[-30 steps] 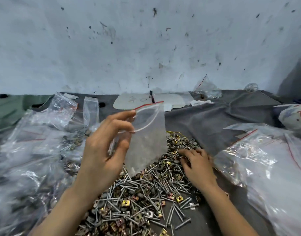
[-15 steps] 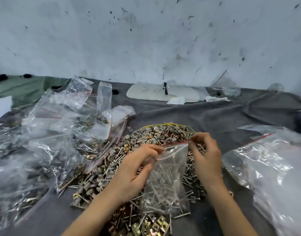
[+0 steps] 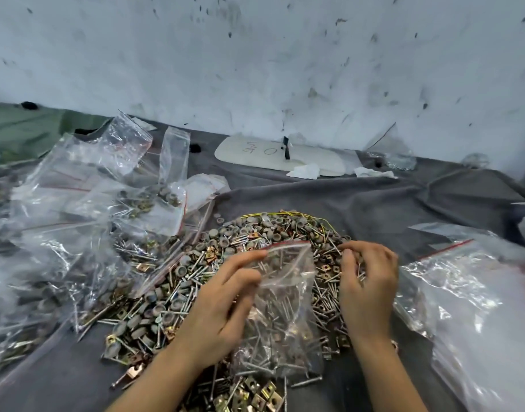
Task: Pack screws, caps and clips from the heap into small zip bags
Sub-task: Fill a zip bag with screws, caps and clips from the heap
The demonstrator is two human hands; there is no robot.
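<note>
Grey cloth (image 3: 374,203) carries the hardware heap (image 3: 178,295), filled bags (image 3: 77,203), white board (image 3: 255,151)

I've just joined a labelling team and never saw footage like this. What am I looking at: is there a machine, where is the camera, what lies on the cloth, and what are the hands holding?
No machine here: a person works with bare hands, and every picture comes from one wide-angle camera worn on their head, looking forward and down. On the grey cloth lies a heap of screws, round grey caps and brass-coloured clips. To the left are piled filled zip bags; a big clear bag lies to the right. The left hand pinches the mouth of a small zip bag lying on the heap. The right hand, beside the bag's mouth, curls its fingers round a few screws.
</note>
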